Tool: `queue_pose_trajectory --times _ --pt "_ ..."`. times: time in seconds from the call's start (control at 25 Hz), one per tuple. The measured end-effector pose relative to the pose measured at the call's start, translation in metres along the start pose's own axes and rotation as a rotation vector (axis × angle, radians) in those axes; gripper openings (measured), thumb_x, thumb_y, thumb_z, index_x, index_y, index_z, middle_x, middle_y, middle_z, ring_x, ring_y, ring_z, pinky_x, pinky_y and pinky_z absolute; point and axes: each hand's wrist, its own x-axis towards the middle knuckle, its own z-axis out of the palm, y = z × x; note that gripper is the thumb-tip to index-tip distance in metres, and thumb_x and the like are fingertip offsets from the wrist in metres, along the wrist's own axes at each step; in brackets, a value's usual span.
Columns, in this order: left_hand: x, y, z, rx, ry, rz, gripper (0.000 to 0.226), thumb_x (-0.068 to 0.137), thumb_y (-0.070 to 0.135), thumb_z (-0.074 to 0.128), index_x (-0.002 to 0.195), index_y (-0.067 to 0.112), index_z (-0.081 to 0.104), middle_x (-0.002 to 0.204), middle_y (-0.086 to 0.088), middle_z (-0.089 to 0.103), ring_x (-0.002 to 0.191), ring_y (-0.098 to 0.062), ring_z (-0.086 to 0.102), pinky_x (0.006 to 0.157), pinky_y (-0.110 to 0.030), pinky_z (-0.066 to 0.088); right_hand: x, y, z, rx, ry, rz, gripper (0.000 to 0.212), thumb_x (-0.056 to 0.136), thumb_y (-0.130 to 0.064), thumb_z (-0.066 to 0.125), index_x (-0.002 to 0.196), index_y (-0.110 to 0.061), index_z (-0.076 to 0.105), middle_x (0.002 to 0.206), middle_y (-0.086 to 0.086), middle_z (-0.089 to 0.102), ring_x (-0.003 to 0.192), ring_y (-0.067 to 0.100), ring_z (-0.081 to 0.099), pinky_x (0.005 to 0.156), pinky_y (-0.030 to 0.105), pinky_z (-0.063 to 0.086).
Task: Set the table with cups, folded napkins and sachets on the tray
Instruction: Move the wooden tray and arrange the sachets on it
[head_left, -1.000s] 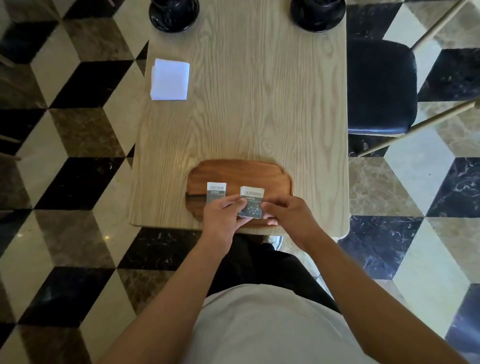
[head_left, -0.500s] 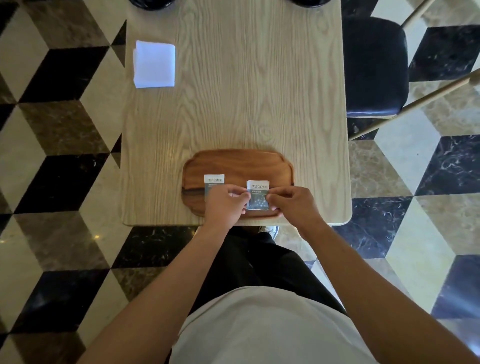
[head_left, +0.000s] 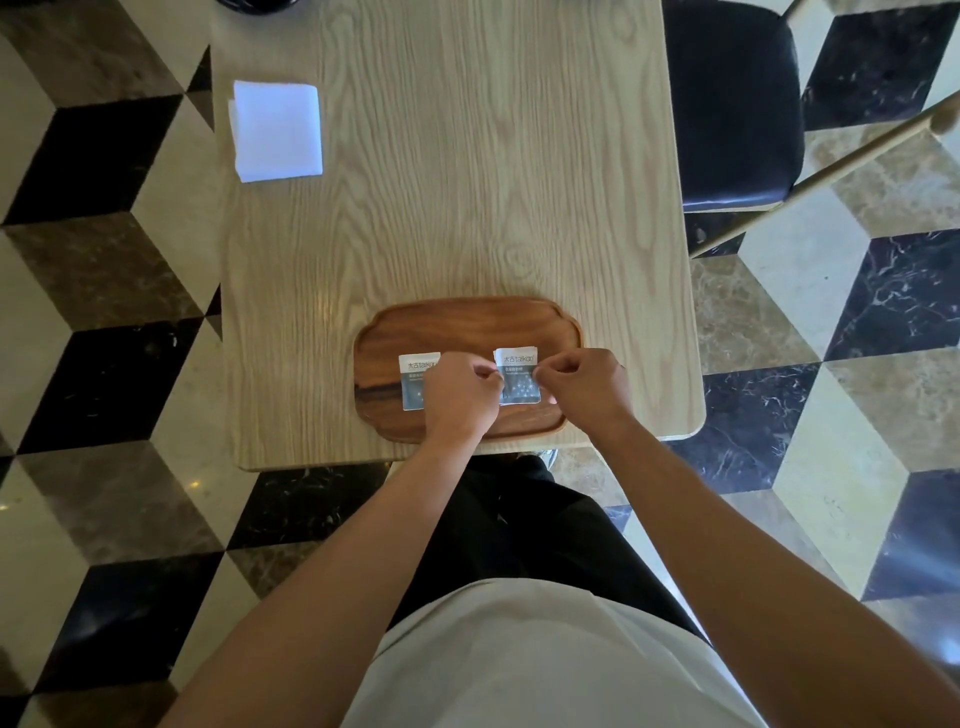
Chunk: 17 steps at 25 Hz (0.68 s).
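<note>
Item 1. Left hand (head_left: 460, 395): low over the near part of the tray, fingers curled, tips pinching the left edge of the right-hand sachet. It partly covers the left-hand sachet.

Item 2. Right hand (head_left: 584, 387): mirrors the left, fingers curled and pinching the right edge of the same sachet.

Item 3. Right-hand sachet (head_left: 518, 376): white-and-blue printed packet, upright to the viewer, held between both hands just over or on the tray; a second edge showing at its top suggests more than one packet stacked, though this cannot be confirmed.

Item 4. Left-hand sachet (head_left: 414, 382): same print, lying flat on the tray, its right part hidden by the left hand.

Item 5. Wooden tray (head_left: 467, 325): oblong with scalloped corners, at the near edge of the tabletop (head_left: 467, 182); its far half is bare.

Item 6. Folded white napkin (head_left: 278, 130): far left of the tabletop, well apart from the tray.

Item 7. Dark rounded object (head_left: 254, 5): cut off at the far edge, possibly a cup or saucer.

Step in hand, by judgement: squaring the sachets side by side on the tray. The next move likely calls for releasing both pinches without skewing the packet, then a long reach to the napkin.
</note>
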Motion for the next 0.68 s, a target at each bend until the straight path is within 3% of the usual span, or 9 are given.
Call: queue_pose_trajectory --times 0.16,0.32,0.52,0.68 --pt "0.003 0.003 0.001 0.017 0.015 0.035 0.016 0.089 0.010 0.067 0.086 0.016 0.081 0.078 0.003 0.077 0.071 -0.010 0.069 0.063 -0.015 0.047 0.004 0.001 0.002 -0.037 0.035 -0.016 0.017 0.080 -0.015 0.063 0.072 -0.009 0.077 0.080 0.008 0.077 0.059 0.010 0.058 0.040 0.013 0.039" --pt "0.007 0.004 0.004 0.046 0.058 0.082 0.013 0.089 0.013 0.068 0.091 0.015 0.081 0.089 0.003 0.079 0.083 -0.013 0.071 0.081 -0.027 0.054 0.006 -0.001 0.002 -0.069 0.051 -0.023 0.018 0.080 -0.015 0.063 0.072 -0.009 0.077 0.078 0.009 0.077 0.058 0.014 0.059 0.040 0.015 0.039" --pt "0.006 0.000 0.010 0.118 0.138 0.141 0.009 0.089 0.018 0.071 0.090 0.015 0.079 0.090 0.003 0.078 0.085 -0.014 0.069 0.078 -0.026 0.048 0.004 -0.004 0.002 -0.104 0.058 -0.029 0.018 0.079 -0.016 0.062 0.070 -0.008 0.076 0.077 0.010 0.076 0.059 0.021 0.062 0.048 0.032 0.048" --pt "0.005 -0.003 0.011 0.160 0.143 0.171 0.010 0.091 0.020 0.071 0.088 0.015 0.079 0.084 0.001 0.077 0.081 -0.018 0.069 0.074 -0.025 0.043 0.002 -0.006 0.001 -0.109 0.056 -0.042 0.018 0.081 -0.016 0.064 0.069 -0.009 0.076 0.076 0.009 0.076 0.063 0.021 0.067 0.057 0.034 0.055"
